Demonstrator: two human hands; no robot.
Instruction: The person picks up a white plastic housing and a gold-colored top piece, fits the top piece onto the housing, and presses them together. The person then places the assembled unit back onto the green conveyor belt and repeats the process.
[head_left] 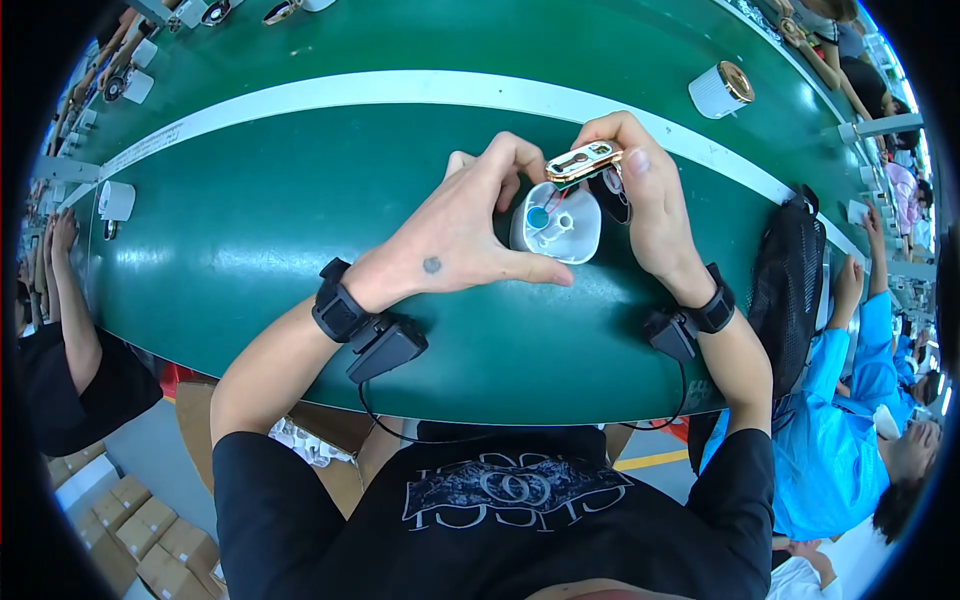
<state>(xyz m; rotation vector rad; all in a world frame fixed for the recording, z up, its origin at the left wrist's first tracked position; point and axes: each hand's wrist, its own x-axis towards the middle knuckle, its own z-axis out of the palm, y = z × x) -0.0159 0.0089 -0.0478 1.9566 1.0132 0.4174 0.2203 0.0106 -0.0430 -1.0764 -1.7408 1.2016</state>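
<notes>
White housing (582, 232) sits within the half-curled left hand (462, 222); beside it, the right hand (652, 195), lower fingers mostly hidden, pinches a gold-rimmed cap (580, 162).

Above the white cup (582, 240), the gold-rimmed plate (583, 164) hides the upper ends of red wires (561, 201). Right of the cup, the right hand (652, 195) seemingly covers part of a dark oval piece (611, 201). Far up-left of the cup, a white object (317, 4) is cropped.
</notes>
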